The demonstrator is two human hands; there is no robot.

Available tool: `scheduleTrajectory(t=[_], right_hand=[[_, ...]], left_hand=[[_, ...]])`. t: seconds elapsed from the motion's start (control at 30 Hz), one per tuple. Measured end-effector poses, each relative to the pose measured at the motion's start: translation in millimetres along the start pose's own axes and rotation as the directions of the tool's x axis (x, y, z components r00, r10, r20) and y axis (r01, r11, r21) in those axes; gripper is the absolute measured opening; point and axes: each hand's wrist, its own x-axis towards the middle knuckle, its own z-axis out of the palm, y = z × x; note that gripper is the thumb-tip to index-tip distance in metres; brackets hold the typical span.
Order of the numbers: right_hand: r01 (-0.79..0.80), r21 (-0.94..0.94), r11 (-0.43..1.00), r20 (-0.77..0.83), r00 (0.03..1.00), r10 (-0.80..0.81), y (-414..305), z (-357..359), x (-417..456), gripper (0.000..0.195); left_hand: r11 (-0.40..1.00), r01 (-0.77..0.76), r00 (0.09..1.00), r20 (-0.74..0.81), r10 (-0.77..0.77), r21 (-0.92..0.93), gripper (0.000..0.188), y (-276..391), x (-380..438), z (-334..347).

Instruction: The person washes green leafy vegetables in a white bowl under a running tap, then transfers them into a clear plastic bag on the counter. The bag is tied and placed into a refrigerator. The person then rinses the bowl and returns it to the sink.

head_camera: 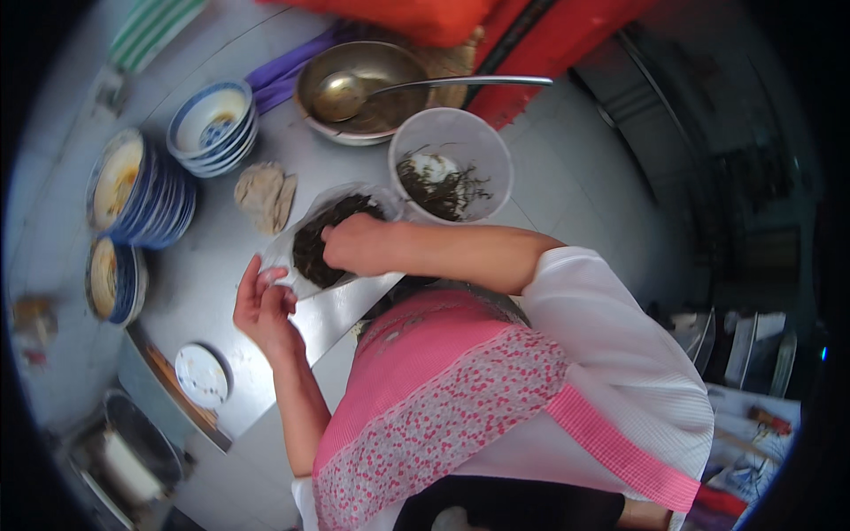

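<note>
A clear plastic bag (282, 255) of dark, shredded leafy food (319, 232) lies on the steel table's near edge. My right hand (362, 244) reaches into its opening with curled fingers touching the dark food; whether it grips any is hidden. At the bag's left side, my left hand (265, 302) is raised with bent fingers and the bag's edge close to its fingertips; a hold on the film cannot be made out. Just beyond my right forearm stands a translucent plastic tub (488, 152) with some of the same dark strands and something white at its bottom.
A steel basin (398, 60) with a ladle (465, 81) stands at the back. Stacked blue-and-white bowls (159, 206), more bowls (212, 129) and a crumpled beige cloth (265, 196) are at the left. A small white plate (201, 375) lies near the steel table's (249, 378) left corner.
</note>
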Motion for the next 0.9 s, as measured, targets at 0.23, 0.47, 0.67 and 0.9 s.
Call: scheduleTrajectory(t=[0.23,0.47,0.67,0.9], right_hand=[[-0.266,0.466,0.844,-0.404,0.785,0.47,113.7,-6.6,-73.5,0.017],[-0.544,-0.013,0.839,0.296,0.799,0.523,174.5,57.6,-99.6,0.034],[-0.485,0.14,0.863,0.184,0.869,0.459,186.0,121.3,-67.4,0.035],[-0.387,0.64,0.664,0.106,0.9,0.422,178.8,69.0,-72.4,0.053]], left_hand=[[0.99,-0.029,1.0,0.006,0.028,0.139,0.047,1.3,-6.6,6.0],[0.965,-0.036,0.998,0.057,0.022,0.261,0.046,3.4,-8.8,23.5],[0.962,0.002,0.999,0.03,-0.011,0.271,0.043,-5.4,-1.5,25.1],[0.964,0.0,1.0,0.007,-0.002,0.268,0.04,-12.7,-1.5,30.6]])
